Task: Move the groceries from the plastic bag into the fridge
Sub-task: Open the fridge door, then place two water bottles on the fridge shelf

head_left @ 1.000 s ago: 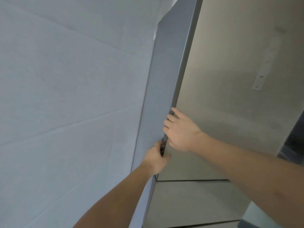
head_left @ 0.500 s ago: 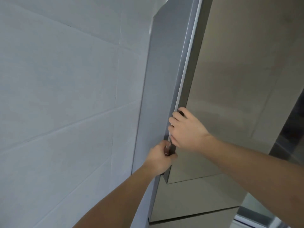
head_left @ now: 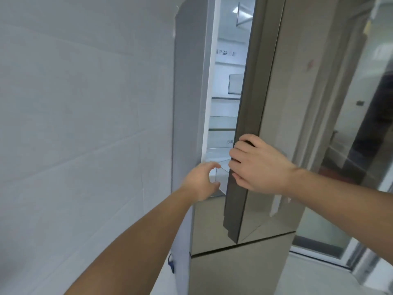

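The tall grey fridge (head_left: 187,92) stands against the wall, and its upper door (head_left: 251,103) is swung partly open. Through the gap I see the lit white interior with glass shelves (head_left: 223,124). My right hand (head_left: 257,165) is curled around the door's left edge, fingers wrapped behind it. Just left of the door edge my left hand (head_left: 204,179) hovers with fingers spread, holding nothing, in front of the fridge's opening. No plastic bag or groceries are in view.
A pale tiled wall (head_left: 85,124) fills the left side, tight against the fridge. The lower fridge door (head_left: 234,271) stays closed. A glass door and a dim room (head_left: 361,156) lie to the right. A blue object (head_left: 171,262) shows low beside the fridge.
The upper door has swung from barely cracked to partly open, exposing the lit interior. My left hand has let go of the door edge and opened; my right hand still grips it.
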Demonstrator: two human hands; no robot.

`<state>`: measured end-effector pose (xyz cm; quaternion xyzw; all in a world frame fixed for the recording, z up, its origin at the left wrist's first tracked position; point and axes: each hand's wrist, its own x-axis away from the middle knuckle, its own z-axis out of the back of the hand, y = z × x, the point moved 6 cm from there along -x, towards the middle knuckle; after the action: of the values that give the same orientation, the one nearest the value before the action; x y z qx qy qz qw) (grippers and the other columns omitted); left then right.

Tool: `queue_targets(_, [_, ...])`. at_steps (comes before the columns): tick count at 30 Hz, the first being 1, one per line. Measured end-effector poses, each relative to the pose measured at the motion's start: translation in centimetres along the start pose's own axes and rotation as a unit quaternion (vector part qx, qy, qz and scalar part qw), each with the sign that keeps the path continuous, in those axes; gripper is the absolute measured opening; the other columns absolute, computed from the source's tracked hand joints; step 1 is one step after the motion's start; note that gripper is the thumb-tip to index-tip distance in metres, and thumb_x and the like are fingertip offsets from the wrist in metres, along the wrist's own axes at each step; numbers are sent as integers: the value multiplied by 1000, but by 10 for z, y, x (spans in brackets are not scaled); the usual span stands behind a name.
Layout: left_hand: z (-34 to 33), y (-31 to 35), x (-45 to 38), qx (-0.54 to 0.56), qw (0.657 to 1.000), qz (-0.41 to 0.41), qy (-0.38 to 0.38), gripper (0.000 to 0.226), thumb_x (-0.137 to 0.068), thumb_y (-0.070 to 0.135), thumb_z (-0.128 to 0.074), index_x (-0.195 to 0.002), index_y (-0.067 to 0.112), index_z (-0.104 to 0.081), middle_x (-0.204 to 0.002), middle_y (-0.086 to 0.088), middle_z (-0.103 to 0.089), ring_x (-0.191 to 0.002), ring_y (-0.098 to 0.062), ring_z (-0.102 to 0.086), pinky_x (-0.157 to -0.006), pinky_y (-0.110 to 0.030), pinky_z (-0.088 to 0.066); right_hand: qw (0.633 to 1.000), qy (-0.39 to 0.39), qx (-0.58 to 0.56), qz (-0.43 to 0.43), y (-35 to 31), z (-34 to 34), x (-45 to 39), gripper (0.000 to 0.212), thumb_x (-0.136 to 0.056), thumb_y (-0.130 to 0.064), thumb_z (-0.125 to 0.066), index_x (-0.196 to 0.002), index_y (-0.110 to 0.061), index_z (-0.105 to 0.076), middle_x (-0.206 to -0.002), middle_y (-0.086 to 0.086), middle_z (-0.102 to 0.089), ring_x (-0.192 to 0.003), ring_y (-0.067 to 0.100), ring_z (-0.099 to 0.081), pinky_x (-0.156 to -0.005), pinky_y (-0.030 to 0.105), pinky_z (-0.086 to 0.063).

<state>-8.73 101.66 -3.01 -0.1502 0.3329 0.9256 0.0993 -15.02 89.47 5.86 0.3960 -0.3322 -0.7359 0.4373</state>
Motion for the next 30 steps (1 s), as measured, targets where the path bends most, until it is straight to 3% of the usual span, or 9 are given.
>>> queue_targets(4, [-24,41,7,-76,996,-30,-26,57,-91,29,-57,-145,29,-37,-151,9,-37,-135,-15,-39,-108,-31,-36,999,30,-24,-10,7,22,61,29,-88,-27,-43,-71,-14,-62,-74,3,-55,-80,28,-55,-101,41,-36])
queue_targets(7, [-44,71,14,-109,991,-49,-53,52,-90,32,-56,-141,29,-43,-151,10,-37,-130,-16,-43,-107,-35,-39,998,36,-44,-24,15,39,109,24,-88,-26,-48,-73,-15,-63,-78,3,-58,-84,28,-58,-103,41,-36])
queue_targets(13, [-87,138,34,-195,965,-120,-129,34,-92,34,-54,-125,28,-60,-134,2,-53,-124,-21,-47,-103,-34,-38,996,0,-54,-71,32,59,206,18,-86,-26,-52,-78,-18,-67,-86,2,-60,-94,26,-58,-113,40,-25])
queue_targets(17, [-111,187,44,-260,940,-170,-142,28,-91,38,-51,-114,30,-65,-118,5,-63,-121,-19,-47,-104,-37,-35,992,-28,-48,-111,48,69,269,10,-81,-24,-60,-79,-17,-67,-89,3,-60,-95,27,-58,-114,43,-26])
queue_targets(22, [-146,242,54,-257,929,-202,-173,21,-90,35,-52,-102,27,-68,-107,5,-67,-111,-20,-52,-98,-35,-38,980,-71,-40,-183,71,73,340,8,-71,-18,-69,-78,-14,-67,-85,5,-57,-90,29,-57,-112,46,-28])
queue_targets(25, [-167,276,59,-244,923,-229,-191,32,-91,31,-52,-120,25,-63,-121,2,-64,-117,-20,-52,-99,-35,-42,964,-88,-49,-247,78,72,374,14,-73,-21,-67,-85,-14,-68,-86,4,-60,-86,27,-58,-111,45,-29])
queue_targets(28, [-186,305,59,-203,928,-244,-194,44,-92,29,-53,-136,25,-52,-137,1,-56,-125,-20,-50,-105,-33,-40,945,-100,-102,-294,69,60,386,21,-78,-25,-51,-87,-15,-68,-86,1,-62,-84,24,-59,-109,40,-34])
queue_targets(30, [-200,317,55,-195,930,-247,-188,46,-94,35,-51,-140,26,-47,-141,1,-52,-129,-20,-47,-105,-32,-37,927,-128,-154,-317,56,42,389,20,-79,-23,-50,-86,-17,-68,-82,0,-62,-78,23,-60,-93,36,-47])
